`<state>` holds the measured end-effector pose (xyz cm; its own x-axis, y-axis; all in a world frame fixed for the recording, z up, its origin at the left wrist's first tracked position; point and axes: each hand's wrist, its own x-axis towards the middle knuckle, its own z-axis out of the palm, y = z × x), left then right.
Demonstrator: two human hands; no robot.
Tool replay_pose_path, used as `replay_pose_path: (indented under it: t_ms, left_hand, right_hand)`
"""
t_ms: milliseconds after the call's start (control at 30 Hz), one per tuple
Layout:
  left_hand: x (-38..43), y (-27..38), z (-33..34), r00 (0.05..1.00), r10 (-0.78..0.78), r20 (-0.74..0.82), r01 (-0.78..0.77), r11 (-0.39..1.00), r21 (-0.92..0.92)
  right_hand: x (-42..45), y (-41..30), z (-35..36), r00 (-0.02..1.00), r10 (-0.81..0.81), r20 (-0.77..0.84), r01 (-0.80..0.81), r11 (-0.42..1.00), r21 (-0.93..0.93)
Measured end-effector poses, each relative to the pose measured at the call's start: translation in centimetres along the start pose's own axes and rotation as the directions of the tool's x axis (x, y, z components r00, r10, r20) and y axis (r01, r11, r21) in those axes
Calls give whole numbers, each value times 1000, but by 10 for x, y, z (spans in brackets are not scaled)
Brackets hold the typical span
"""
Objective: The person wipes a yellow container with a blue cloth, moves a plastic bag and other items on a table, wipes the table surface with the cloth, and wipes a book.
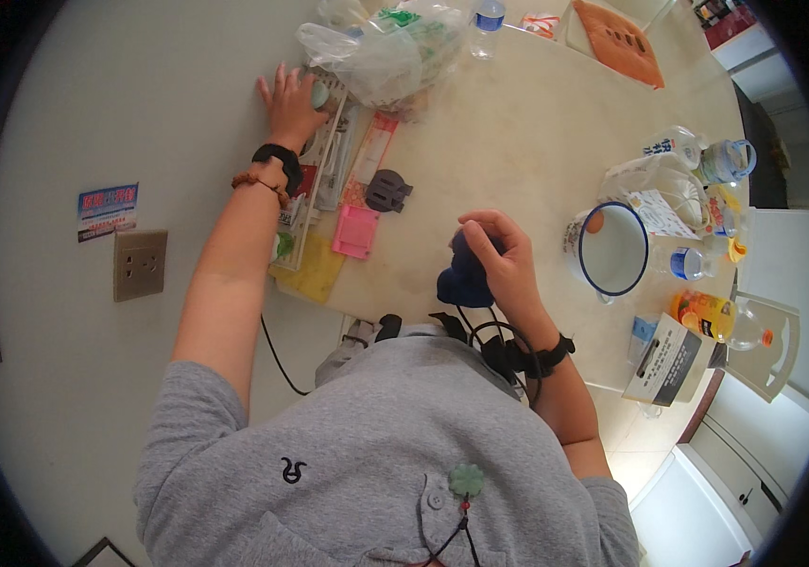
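Note:
My left hand reaches over the far end of a narrow white plastic basket along the wall, its fingers spread beside a pale green round item. Whether it grips that item is unclear. My right hand is closed around a dark blue cloth item above the near part of the table. Between the hands lie a pink plastic holder, a dark grey slotted disc and a long red-and-white packet. A yellow cloth lies partly under the basket's near end.
Plastic bags and a water bottle stand at the back. To the right are a blue-rimmed enamel mug, a white bag, an orange drink bottle and a printed box. A black cable hangs beside the table.

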<state>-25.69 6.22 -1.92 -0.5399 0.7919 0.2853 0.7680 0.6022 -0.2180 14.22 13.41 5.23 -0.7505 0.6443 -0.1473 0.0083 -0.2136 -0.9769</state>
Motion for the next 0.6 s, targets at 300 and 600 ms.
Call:
replay_pose_path:
  t_ms: [300,600]
  left_hand:
    - [45,-6,-14,994,-80,73,92,982,-166]
    - [65,-21,9,969,-82,232,80,997,18]
  right_hand:
    - [1,7,-9,999,51,-16,-50,996,80]
    - [3,8,-15,997,49,-62,-47,998,37]
